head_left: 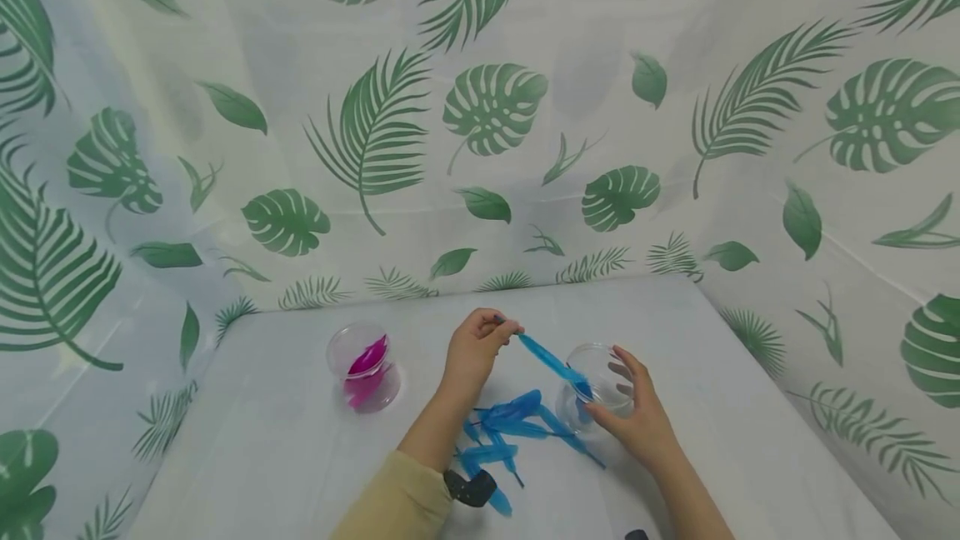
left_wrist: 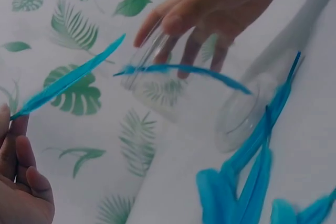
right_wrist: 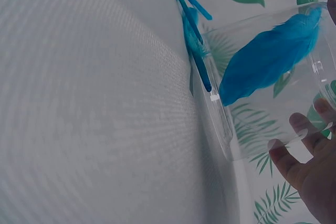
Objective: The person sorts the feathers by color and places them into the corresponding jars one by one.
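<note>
Between thumb and fingertips my left hand [head_left: 472, 352] pinches a blue feather [head_left: 551, 357] by its quill end. The feather [left_wrist: 68, 82] slants toward the mouth of a clear plastic cup [head_left: 609, 369]. Thumb and fingers of my right hand [head_left: 643, 419] hold that cup near its rim, on the right side. Inside the cup leans another blue feather [right_wrist: 273, 56], seen through the wall in the right wrist view. Several loose blue feathers [head_left: 513, 419] lie in a pile on the table, between my forearms.
At the left, a second clear cup [head_left: 381, 398] holds magenta feathers [head_left: 367, 357]. Everything stands on a white-covered table [head_left: 262, 432]. Leaf-printed fabric [head_left: 540, 248] hangs behind the table and along its sides. A black band [head_left: 471, 488] sits on my left wrist, above part of the feather pile.
</note>
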`<action>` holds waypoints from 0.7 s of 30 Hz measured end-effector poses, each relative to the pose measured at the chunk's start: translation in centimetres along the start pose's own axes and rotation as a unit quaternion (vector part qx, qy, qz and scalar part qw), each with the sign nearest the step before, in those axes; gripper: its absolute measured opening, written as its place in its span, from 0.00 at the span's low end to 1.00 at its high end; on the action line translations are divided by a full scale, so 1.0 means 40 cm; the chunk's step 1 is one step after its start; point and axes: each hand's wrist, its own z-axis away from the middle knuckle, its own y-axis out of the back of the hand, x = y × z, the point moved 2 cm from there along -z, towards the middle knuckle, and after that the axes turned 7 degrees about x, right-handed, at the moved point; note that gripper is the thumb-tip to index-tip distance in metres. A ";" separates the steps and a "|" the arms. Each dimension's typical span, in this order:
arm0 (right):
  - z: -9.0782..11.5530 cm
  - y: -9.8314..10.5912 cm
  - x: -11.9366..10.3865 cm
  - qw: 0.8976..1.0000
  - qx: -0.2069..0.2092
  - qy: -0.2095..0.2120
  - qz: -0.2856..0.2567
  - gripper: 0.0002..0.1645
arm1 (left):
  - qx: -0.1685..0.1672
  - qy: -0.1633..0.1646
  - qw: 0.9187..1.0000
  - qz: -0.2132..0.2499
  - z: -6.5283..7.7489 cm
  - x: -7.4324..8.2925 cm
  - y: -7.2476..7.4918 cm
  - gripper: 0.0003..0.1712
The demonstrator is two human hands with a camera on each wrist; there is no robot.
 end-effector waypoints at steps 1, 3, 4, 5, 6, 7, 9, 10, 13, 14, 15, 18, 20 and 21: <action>0.001 0.000 -0.001 1.000 -0.001 -0.003 -0.002 0.61 | 0.002 -0.001 1.000 0.004 0.002 -0.002 -0.015 0.12; 0.002 -0.001 -0.002 1.000 0.000 -0.002 -0.005 0.61 | 0.005 -0.001 1.000 0.010 0.006 -0.010 -0.044 0.11; 0.003 -0.002 -0.002 1.000 0.001 0.002 -0.006 0.61 | 0.005 -0.002 1.000 0.011 0.008 -0.016 -0.058 0.11; 0.003 -0.002 -0.003 1.000 0.003 0.006 -0.006 0.62 | 0.004 -0.002 1.000 0.010 0.011 -0.022 -0.071 0.11; 0.003 -0.002 -0.004 1.000 0.004 0.010 -0.008 0.62 | 0.004 -0.004 1.000 0.007 0.014 -0.030 -0.083 0.11; 0.003 -0.003 -0.004 1.000 0.006 0.014 -0.009 0.62 | 0.005 -0.005 1.000 0.001 0.017 -0.037 -0.094 0.11; 0.003 -0.004 -0.005 1.000 0.008 0.021 -0.009 0.62 | 0.004 -0.012 1.000 -0.010 0.023 -0.050 -0.113 0.11; 0.003 -0.005 -0.005 1.000 0.009 0.022 -0.010 0.62 | 0.004 -0.015 1.000 -0.020 0.025 -0.057 -0.120 0.11; 0.004 -0.006 -0.004 1.000 0.008 0.016 -0.011 0.62 | 0.007 -0.020 0.999 -0.050 0.033 -0.071 -0.138 0.12; 0.004 -0.006 -0.003 1.000 0.007 0.013 -0.010 0.62 | 0.007 -0.020 0.998 -0.061 0.036 -0.074 -0.143 0.12; 0.004 -0.006 -0.002 1.000 0.007 0.009 -0.009 0.62 | 0.007 -0.018 0.997 -0.069 0.039 -0.077 -0.148 0.12; 0.004 -0.004 -0.001 1.000 0.006 0.001 -0.005 0.62 | 0.000 -0.010 0.995 -0.095 0.046 -0.086 -0.162 0.12; 0.003 -0.003 0.000 1.000 0.006 -0.001 -0.001 0.62 | -0.009 -0.003 0.995 -0.100 0.050 -0.089 -0.171 0.11; 0.003 -0.003 0.000 1.000 0.006 -0.002 0.000 0.61 | -0.013 -0.001 0.995 -0.101 0.051 -0.091 -0.175 0.11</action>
